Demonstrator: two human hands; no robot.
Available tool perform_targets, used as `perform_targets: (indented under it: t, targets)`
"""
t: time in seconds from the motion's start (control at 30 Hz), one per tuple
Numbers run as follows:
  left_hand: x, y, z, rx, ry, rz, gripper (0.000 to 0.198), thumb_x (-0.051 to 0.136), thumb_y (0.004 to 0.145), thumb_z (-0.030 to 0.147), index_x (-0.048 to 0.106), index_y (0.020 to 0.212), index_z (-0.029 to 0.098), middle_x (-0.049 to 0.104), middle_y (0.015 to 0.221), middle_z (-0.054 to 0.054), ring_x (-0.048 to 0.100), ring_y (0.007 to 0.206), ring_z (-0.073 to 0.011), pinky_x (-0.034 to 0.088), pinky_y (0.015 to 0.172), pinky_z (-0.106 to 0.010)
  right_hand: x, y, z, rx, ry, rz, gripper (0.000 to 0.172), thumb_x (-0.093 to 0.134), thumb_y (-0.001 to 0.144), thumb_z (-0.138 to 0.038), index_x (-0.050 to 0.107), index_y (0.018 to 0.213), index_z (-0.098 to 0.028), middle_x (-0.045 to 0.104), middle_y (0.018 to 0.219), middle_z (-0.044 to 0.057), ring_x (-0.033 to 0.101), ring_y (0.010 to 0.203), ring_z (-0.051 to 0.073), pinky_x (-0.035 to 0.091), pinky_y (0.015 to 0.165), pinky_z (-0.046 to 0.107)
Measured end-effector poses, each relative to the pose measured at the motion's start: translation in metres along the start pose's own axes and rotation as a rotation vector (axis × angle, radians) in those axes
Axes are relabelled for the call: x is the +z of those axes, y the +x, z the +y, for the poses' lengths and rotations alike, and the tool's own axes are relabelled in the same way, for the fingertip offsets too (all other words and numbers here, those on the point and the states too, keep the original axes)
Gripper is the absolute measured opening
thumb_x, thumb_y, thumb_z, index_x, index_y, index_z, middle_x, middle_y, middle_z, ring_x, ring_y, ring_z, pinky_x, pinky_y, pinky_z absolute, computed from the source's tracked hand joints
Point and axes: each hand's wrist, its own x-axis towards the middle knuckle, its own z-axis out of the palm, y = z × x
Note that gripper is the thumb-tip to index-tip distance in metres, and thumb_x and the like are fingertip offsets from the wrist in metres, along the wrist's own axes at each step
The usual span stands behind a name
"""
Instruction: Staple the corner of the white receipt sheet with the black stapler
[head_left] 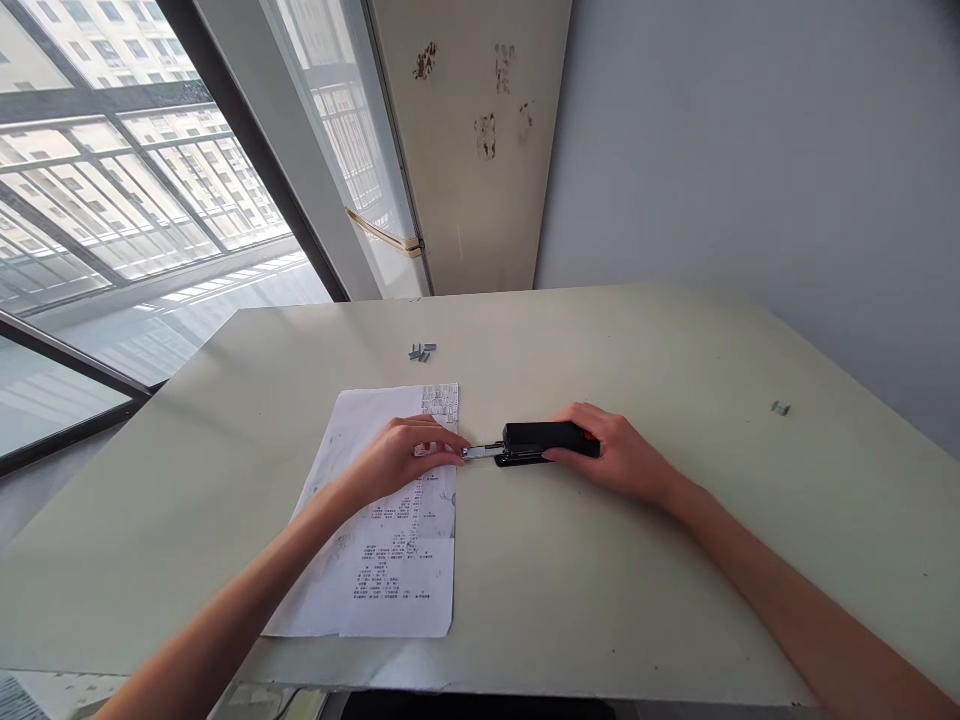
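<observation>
A black stapler [536, 437] lies on its side or flat near the middle of the table, with a metal staple tray [484, 452] sticking out of its left end. My right hand [607, 445] is wrapped round the stapler's rear. At the tray's tip, the thumb and fingers of my left hand [412, 452] are pinched on the metal. Beneath my left hand lies a printed sheet of paper [397, 560], its right edge close to the tray tip. Whether the tray holds staples is too small to tell.
Several staple strips [421, 352] lie beyond the paper. Another small bit of staples [781, 408] sits at the far right of the pale table [675, 600]. A grey wall [750, 150] stands behind, a window [135, 150] at left, and a cabinet-like panel [472, 220] between them.
</observation>
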Motion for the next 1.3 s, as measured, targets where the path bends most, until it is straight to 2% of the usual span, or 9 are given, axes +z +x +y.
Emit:
perform_targets:
  t: [0.17, 0.3, 0.4, 0.57, 0.93, 1.17, 1.3]
  targets:
    - [-0.004, 0.009, -0.009, 0.037, -0.072, -0.058, 0.023, 0.074, 0.097, 0.048, 0.082, 0.107, 0.03, 0.08, 0.092, 0.0, 0.069, 0.084, -0.0169, 0.054, 0.077, -0.03, -0.002, 0.001, 0.002, 0.018, 0.041, -0.013, 0.028, 0.069, 0.097, -0.055, 0.071, 0.103, -0.028, 0.072, 0.101, 0.004, 0.063, 0.088, 0.022, 0.051, 0.071, 0.033]
    - [-0.004, 0.025, -0.013, 0.031, 0.015, -0.042, 0.04, 0.076, 0.09, 0.06, 0.076, 0.111, 0.026, 0.076, 0.088, 0.0, 0.064, 0.08, -0.0167, 0.05, 0.072, -0.029, -0.002, 0.003, 0.003, 0.021, 0.064, -0.029, 0.03, 0.07, 0.095, -0.057, 0.071, 0.1, -0.027, 0.071, 0.097, 0.003, 0.061, 0.083, 0.021, 0.048, 0.07, 0.033]
    - [0.002, 0.043, -0.012, 0.08, 0.107, -0.067, 0.053, 0.072, 0.089, 0.068, 0.069, 0.117, 0.024, 0.071, 0.084, 0.001, 0.062, 0.076, -0.0162, 0.046, 0.069, -0.028, -0.001, 0.005, 0.004, 0.011, 0.077, -0.025, 0.031, 0.071, 0.094, -0.057, 0.071, 0.1, -0.027, 0.071, 0.097, 0.004, 0.061, 0.084, 0.021, 0.048, 0.072, 0.033]
    - [0.015, 0.064, -0.009, 0.189, 0.152, -0.089, 0.058, 0.063, 0.091, 0.075, 0.064, 0.115, 0.022, 0.068, 0.082, 0.001, 0.062, 0.071, -0.0159, 0.043, 0.067, -0.028, 0.001, 0.005, 0.007, -0.007, 0.09, -0.021, 0.032, 0.071, 0.094, -0.058, 0.072, 0.104, -0.027, 0.068, 0.094, 0.003, 0.061, 0.084, 0.022, 0.049, 0.071, 0.033]
    - [0.024, 0.066, -0.012, 0.211, 0.255, -0.077, 0.061, 0.048, 0.096, 0.078, 0.065, 0.108, 0.021, 0.063, 0.076, 0.001, 0.056, 0.063, -0.0159, 0.038, 0.063, -0.028, 0.004, 0.005, 0.009, 0.006, 0.14, -0.018, 0.033, 0.071, 0.094, -0.058, 0.071, 0.103, -0.026, 0.067, 0.096, 0.004, 0.06, 0.083, 0.02, 0.048, 0.067, 0.031]
    - [0.028, 0.064, -0.008, 0.21, 0.266, -0.035, 0.06, 0.044, 0.1, 0.076, 0.067, 0.104, 0.02, 0.065, 0.079, -0.001, 0.056, 0.065, -0.0159, 0.037, 0.062, -0.028, 0.004, 0.004, 0.007, -0.009, 0.147, -0.009, 0.033, 0.071, 0.094, -0.058, 0.072, 0.104, -0.026, 0.068, 0.095, 0.004, 0.061, 0.082, 0.021, 0.049, 0.068, 0.031]
    - [0.031, 0.061, -0.006, 0.233, 0.273, 0.004, 0.058, 0.049, 0.099, 0.074, 0.068, 0.102, 0.02, 0.065, 0.077, -0.001, 0.059, 0.067, -0.0163, 0.04, 0.064, -0.029, 0.002, 0.003, 0.004, 0.002, 0.147, -0.011, 0.033, 0.07, 0.095, -0.057, 0.073, 0.107, -0.027, 0.069, 0.097, 0.004, 0.062, 0.083, 0.021, 0.049, 0.068, 0.031]
